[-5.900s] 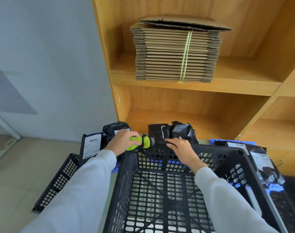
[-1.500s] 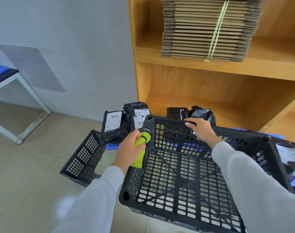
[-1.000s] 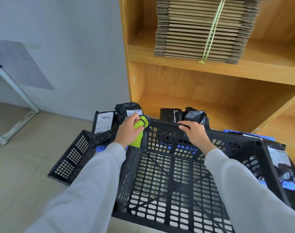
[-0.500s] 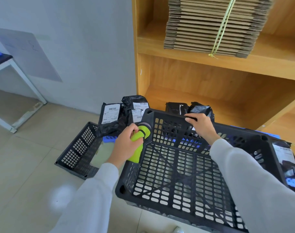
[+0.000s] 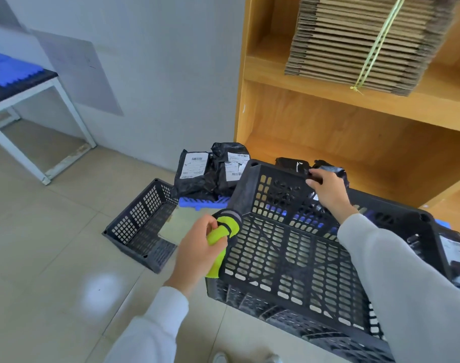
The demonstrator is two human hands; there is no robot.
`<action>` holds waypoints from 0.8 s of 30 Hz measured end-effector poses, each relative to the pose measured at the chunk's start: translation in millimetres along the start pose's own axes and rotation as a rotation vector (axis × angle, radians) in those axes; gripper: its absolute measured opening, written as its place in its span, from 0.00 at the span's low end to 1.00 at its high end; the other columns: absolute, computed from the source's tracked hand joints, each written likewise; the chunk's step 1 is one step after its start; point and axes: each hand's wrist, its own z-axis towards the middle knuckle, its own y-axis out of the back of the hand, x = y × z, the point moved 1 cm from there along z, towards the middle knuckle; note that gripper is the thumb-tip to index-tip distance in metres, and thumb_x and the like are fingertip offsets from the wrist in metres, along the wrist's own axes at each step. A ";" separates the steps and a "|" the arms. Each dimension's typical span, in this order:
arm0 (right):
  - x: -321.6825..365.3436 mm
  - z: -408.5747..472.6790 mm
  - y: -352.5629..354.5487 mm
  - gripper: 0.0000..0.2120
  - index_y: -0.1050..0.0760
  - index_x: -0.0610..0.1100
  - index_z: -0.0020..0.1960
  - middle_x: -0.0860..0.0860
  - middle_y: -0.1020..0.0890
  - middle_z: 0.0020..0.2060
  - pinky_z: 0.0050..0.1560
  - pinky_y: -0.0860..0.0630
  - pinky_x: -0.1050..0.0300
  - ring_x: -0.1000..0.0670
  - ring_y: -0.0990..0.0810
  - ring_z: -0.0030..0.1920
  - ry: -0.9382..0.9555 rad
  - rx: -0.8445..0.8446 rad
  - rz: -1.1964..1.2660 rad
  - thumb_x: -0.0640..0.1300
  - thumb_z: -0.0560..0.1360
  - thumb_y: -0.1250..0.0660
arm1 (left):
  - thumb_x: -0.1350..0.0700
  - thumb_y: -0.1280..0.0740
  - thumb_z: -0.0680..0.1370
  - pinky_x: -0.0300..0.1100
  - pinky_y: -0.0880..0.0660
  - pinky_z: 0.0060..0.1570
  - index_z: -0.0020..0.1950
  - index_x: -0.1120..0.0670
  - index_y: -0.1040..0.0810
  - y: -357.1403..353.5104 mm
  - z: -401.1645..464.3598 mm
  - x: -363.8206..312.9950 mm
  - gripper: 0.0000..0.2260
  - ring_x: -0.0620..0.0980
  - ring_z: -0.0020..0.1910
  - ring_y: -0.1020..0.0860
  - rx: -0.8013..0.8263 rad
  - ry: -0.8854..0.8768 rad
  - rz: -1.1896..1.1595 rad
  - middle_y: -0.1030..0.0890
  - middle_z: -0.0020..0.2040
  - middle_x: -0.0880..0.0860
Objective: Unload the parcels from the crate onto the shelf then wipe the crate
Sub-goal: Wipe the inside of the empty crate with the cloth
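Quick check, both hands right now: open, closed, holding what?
Left hand: closed, gripping the yellow-green cloth against the crate wall.
Right hand: closed, gripping the crate's far rim.

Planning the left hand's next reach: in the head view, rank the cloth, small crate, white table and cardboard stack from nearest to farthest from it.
1. Cloth: gripped in the left hand.
2. Small crate: on the floor, left.
3. White table: far left.
4. Cardboard stack: upper shelf, right.

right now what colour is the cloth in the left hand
Bright yellow-green cloth with a grey and black edge, seen in the head view.
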 end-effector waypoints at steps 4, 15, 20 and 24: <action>18.1 -44.5 4.8 0.21 0.28 0.49 0.73 0.48 0.23 0.68 0.53 0.24 0.51 0.45 0.19 0.54 0.119 0.035 -0.047 0.48 0.81 0.33 | 0.53 0.28 0.74 0.40 0.28 0.41 0.50 0.46 0.29 -1.1 2.3 -5.4 0.11 0.44 0.44 0.24 -0.012 0.043 -0.030 0.24 0.44 0.44; 36.5 -214.3 -10.5 0.16 0.21 0.55 0.62 0.64 0.18 0.50 0.57 0.21 0.65 0.68 0.21 0.48 0.184 0.349 0.088 0.59 0.77 0.34 | 0.55 0.25 0.73 0.46 0.26 0.44 0.60 0.47 0.22 0.7 -7.3 -16.1 0.16 0.47 0.45 0.24 -0.160 -0.098 0.055 0.24 0.50 0.45; 27.6 -258.7 -27.3 0.15 0.20 0.54 0.58 0.59 0.17 0.54 0.56 0.23 0.54 0.55 0.20 0.55 0.273 0.372 -0.152 0.62 0.77 0.33 | 0.51 0.26 0.73 0.44 0.33 0.37 0.49 0.49 0.26 3.1 -17.0 -25.8 0.11 0.51 0.40 0.24 -0.223 -0.045 0.132 0.24 0.44 0.46; 28.1 -270.6 -35.4 0.14 0.19 0.54 0.59 0.58 0.16 0.54 0.59 0.25 0.52 0.52 0.20 0.55 0.278 0.195 -0.153 0.59 0.79 0.34 | 0.50 0.27 0.75 0.45 0.30 0.31 0.44 0.50 0.25 6.5 -18.8 -34.6 0.08 0.52 0.35 0.25 -0.254 -0.122 0.372 0.25 0.41 0.47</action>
